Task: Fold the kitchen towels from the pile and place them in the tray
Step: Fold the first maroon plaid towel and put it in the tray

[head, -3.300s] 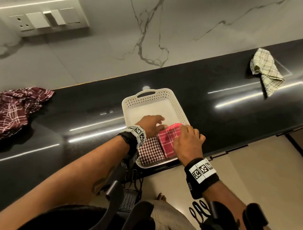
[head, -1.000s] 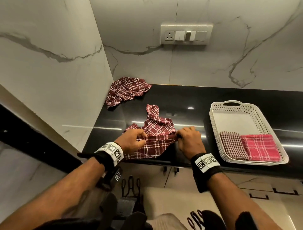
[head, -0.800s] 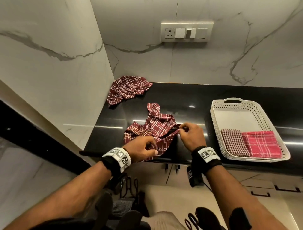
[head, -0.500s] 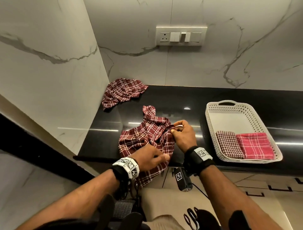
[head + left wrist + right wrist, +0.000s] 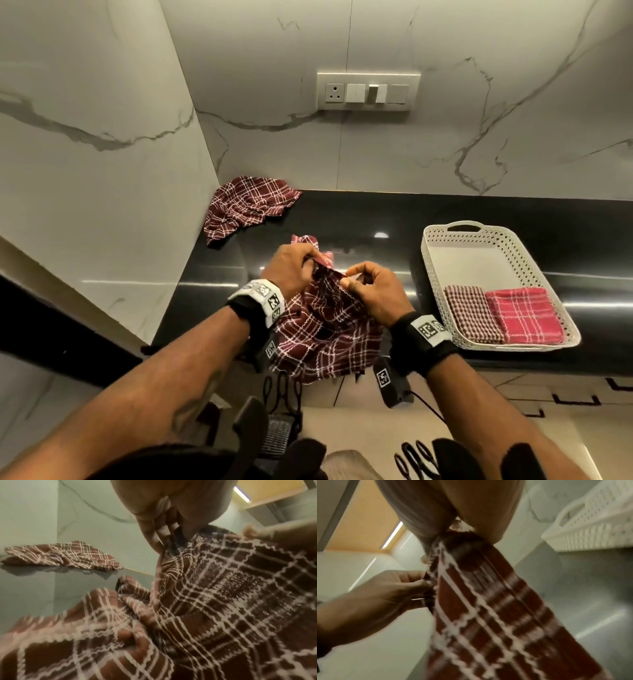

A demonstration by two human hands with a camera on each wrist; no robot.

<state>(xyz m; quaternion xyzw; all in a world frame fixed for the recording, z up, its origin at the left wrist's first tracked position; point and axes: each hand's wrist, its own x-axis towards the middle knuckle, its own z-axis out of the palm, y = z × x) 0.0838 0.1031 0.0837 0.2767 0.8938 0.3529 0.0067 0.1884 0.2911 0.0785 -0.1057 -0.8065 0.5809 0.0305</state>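
Maroon towel hangs lengthwise from both pinching hands.

A glossy black countertop runs along white marble-veined walls that meet at its far left corner, with a cream switch and socket panel set in the back wall above the countertop's far edge.
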